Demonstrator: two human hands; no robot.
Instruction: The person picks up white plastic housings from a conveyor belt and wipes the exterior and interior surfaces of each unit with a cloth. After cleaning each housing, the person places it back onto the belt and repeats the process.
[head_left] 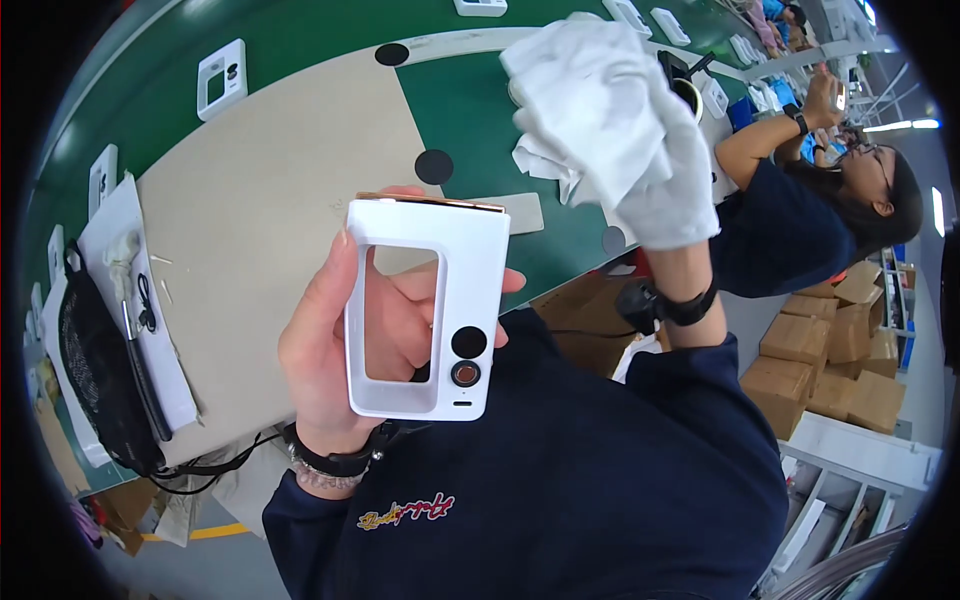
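Note:
My left hand [322,330] is closed around a white plastic housing [468,285], held upright in front of my chest. The housing has a large rectangular opening through which my fingers show. A black disc, a round dark lens-like part and a small slot sit at its lower right, and a copper-coloured strip runs along its top edge. To the right, my right hand [672,200] is covered in white fabric that looks like a glove. It holds a bunched white cloth [590,105] above the green part of the table; the fingers themselves are hidden.
Similar white housings [222,80] stand on the green surface at the far left. A black mesh pouch [100,370], a brush [130,310] and white sheets lie at the left edge. A co-worker [800,210] is close at my right, with cardboard boxes [835,340] behind.

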